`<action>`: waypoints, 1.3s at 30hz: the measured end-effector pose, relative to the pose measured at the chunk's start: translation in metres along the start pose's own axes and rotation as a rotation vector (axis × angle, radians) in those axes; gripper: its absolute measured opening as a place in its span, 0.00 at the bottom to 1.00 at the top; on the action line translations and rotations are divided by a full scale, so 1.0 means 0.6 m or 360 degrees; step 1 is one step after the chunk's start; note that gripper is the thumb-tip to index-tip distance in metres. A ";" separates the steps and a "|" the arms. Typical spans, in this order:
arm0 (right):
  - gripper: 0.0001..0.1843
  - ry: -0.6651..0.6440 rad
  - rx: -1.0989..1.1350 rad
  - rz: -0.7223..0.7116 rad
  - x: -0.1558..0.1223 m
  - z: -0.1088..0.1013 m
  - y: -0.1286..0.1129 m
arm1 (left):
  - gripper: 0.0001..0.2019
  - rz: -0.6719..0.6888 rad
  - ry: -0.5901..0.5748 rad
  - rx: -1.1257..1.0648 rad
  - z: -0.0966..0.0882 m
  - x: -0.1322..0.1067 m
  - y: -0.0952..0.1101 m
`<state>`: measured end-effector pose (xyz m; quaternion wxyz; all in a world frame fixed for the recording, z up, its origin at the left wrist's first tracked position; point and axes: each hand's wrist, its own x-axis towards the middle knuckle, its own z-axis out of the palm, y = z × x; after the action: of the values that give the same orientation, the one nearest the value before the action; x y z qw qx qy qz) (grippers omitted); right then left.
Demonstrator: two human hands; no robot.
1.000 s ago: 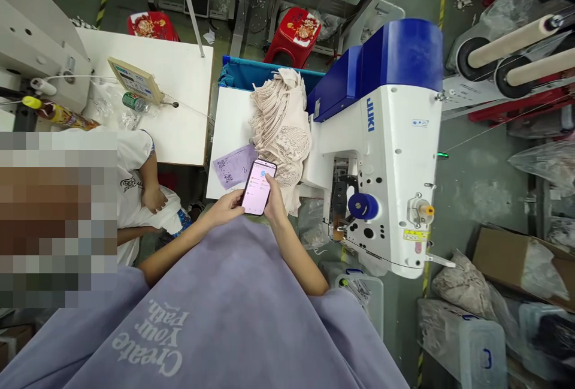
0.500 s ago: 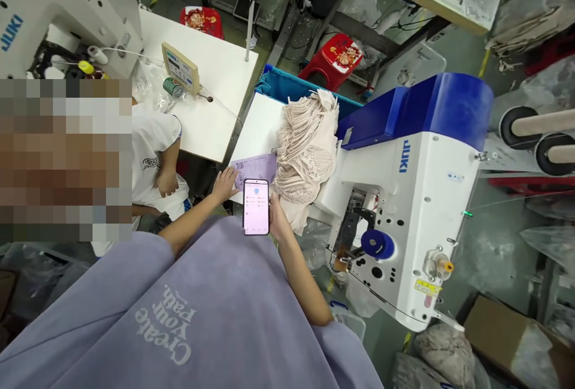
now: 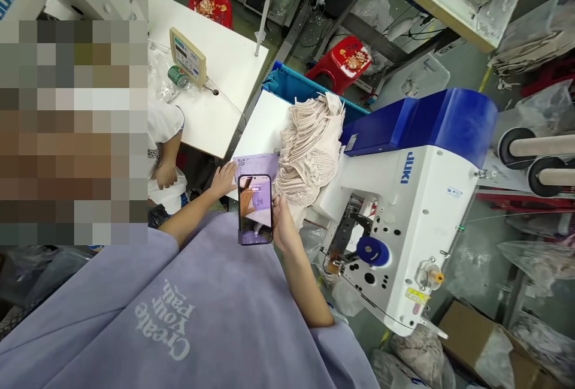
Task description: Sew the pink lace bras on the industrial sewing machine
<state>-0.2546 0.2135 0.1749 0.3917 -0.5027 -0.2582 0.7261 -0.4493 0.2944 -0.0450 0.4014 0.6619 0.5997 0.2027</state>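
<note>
A smartphone (image 3: 255, 209) is in my right hand (image 3: 284, 224), whose fingers close round its right edge. Its screen shows a live camera picture of a purple slip and a hand. Just beyond the phone lies the purple paper slip (image 3: 257, 165) with a printed code, on the white table. My left hand (image 3: 223, 179) rests with fingers stretched out at the slip's left edge; the phone hides the slip's lower part. Against the slip's right end sits a bundle of beige lace-trimmed fabric pieces (image 3: 311, 149).
To the right stands a white and blue JUKI sewing machine (image 3: 404, 209). Behind the table is a blue bin (image 3: 291, 81), with a red stool (image 3: 341, 62) beyond. At left, a person (image 3: 167, 155) sits near another table (image 3: 202, 119) bearing a control panel (image 3: 187, 56).
The phone's screen has gone from a pale menu page to a camera picture. My right hand has brought the phone slightly lower and closer. The left hand stays at the slip's edge.
</note>
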 end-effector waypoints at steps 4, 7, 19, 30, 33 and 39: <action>0.33 0.0016 -0.0038 -0.0019 -0.006 0.002 -0.010 | 0.36 0.0026 0.0014 0.0016 0.003 0.002 -0.002; 0.33 0.0016 -0.0029 -0.0014 -0.004 0.001 -0.009 | 0.34 0.0038 0.0021 0.0026 0.005 0.003 -0.004; 0.11 0.0252 -0.0078 -0.0189 0.001 0.000 -0.004 | 0.39 0.0027 -0.0086 0.0371 0.015 0.012 -0.022; 0.18 0.0312 0.0199 -0.0232 0.025 -0.011 0.015 | 0.43 0.0057 -0.0147 0.0627 0.018 0.022 -0.031; 0.18 0.0300 0.0260 -0.0166 0.022 -0.019 0.017 | 0.40 0.0060 -0.0159 0.0647 0.019 0.022 -0.031; 0.16 0.0361 0.0278 -0.0180 0.018 -0.026 0.017 | 0.38 -0.0016 -0.0114 0.0659 0.023 0.019 -0.031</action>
<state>-0.2452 0.2163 0.1556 0.5009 -0.5302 -0.1760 0.6611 -0.4482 0.3006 -0.0701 0.2788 0.7341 0.6172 0.0495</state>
